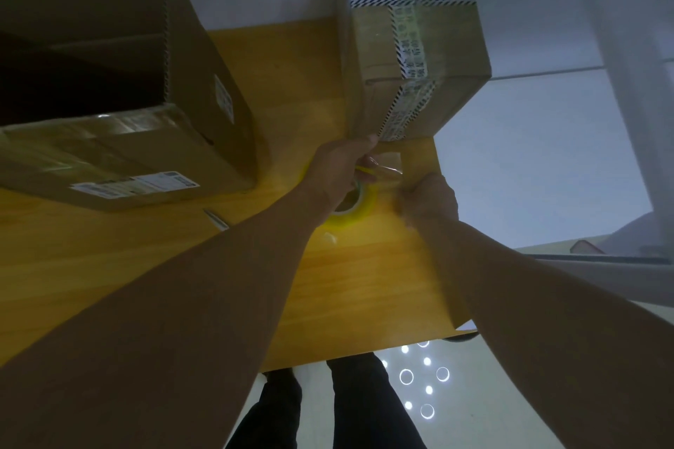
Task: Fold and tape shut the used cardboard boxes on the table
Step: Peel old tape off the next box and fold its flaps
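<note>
The wooden surface (364,284) carries everything, and places here are given from the tape roll (355,211), which is held just above the surface's middle-right part. Left of the roll and a little farther away sits the large open box (146,113). Its mouth faces up, its flaps are not yet folded, and its labelled side is turned toward the person. Its long axis seems to run away from the person, and it probably waits there for its turn. Beyond the roll, near the surface's far right corner, stands the taped box (412,58), already crossed with printed tape. Its long axis runs away from the person, and one short end faces the roll, likely so a fresh strip can be run over that end. The left hand (339,171) is curled round the roll with the hole facing up, steadying it. The right hand (430,199), just right of the roll, is blurred with its fingers tucked under. It appears clamped on the free end of the clear strip of tape (386,166). The strip stretches between the two hands just short of the taped box, its length running left to right. Left of the roll a thin pen-like object (217,219) lies at a slant on the surface, and just on the near side of the roll lies a small pale scrap (330,238).
</note>
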